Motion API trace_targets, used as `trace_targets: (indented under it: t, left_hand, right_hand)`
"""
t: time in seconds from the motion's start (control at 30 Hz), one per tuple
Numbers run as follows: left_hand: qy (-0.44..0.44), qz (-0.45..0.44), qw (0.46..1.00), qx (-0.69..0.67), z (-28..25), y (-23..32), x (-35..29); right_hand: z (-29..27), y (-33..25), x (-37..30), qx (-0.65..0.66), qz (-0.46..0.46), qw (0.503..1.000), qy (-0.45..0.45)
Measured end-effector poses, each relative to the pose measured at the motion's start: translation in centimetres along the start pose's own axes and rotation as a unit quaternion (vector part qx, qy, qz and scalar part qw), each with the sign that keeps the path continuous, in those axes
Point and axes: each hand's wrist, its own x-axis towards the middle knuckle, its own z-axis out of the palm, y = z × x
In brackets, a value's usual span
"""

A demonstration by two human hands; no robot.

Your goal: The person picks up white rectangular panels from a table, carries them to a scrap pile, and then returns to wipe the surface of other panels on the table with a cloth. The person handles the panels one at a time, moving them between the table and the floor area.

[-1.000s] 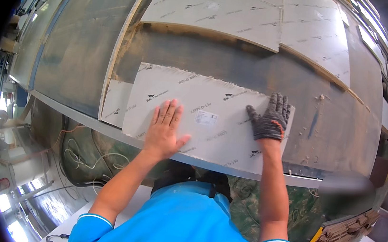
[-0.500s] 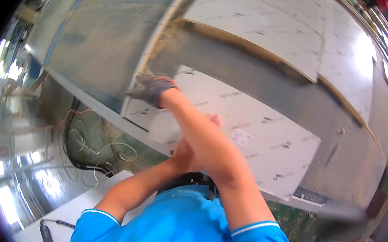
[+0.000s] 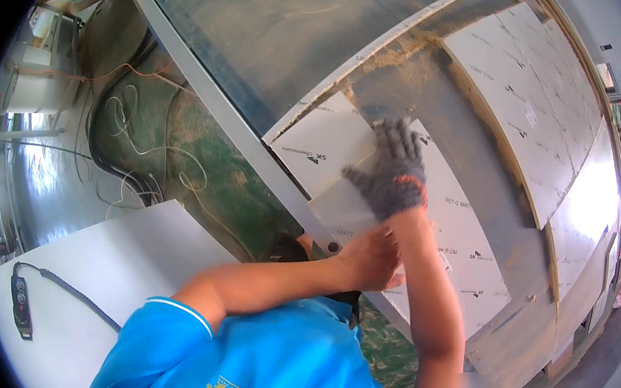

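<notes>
Showing at lower left a black handset on a white surface. Showing next the metal table edge, slanting down to the right; just inside it, a smaller printed panel, lying beside a light rail strip. Placing the bare left hand over the near side of the larger printed panel, partly behind the right wrist; not being able to tell whether gripping or only resting. Laying the gloved right hand palm down near the seam between the panels, thumb spread, fingers extended, clamped on nothing. Finding the larger printed panel on the tabletop beneath both hands, extending right past the forearm. Showing farther right the row of pale panels. Judging the step in hand as steadying or aligning the larger panel beside the smaller; judging the next move as calling for flat, even palm pressure, an unhindered left hand and close watching of the seam.
</notes>
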Motion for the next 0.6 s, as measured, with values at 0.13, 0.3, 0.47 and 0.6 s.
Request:
trace_targets:
  t: [0.13, 0.3, 0.47, 0.6]
  left_hand:
    - [0.043, 0.058, 0.996, 0.045, 1.0, -1.0, 0.4]
    - [0.046, 0.049, 0.997, -0.026, 2.0, -1.0, 1.1]
    - [-0.002, 0.132, 0.991, -0.006, -2.4, -2.0, 0.7]
    - [-0.004, 0.121, 0.988, 0.098, -7.6, -4.8, 2.6]
  right_hand:
    - [0.0, -9.6, -4.9, 0.145, -0.139, 0.951, -0.233]
    - [0.0, -9.0, -7.1, 0.413, -0.216, 0.885, -0.018]
    - [-3.0, -3.4, -15.5, 0.186, 0.110, 0.967, 0.136]
    - [0.3, 2.2, -28.7, 0.028, 0.272, 0.953, 0.130]
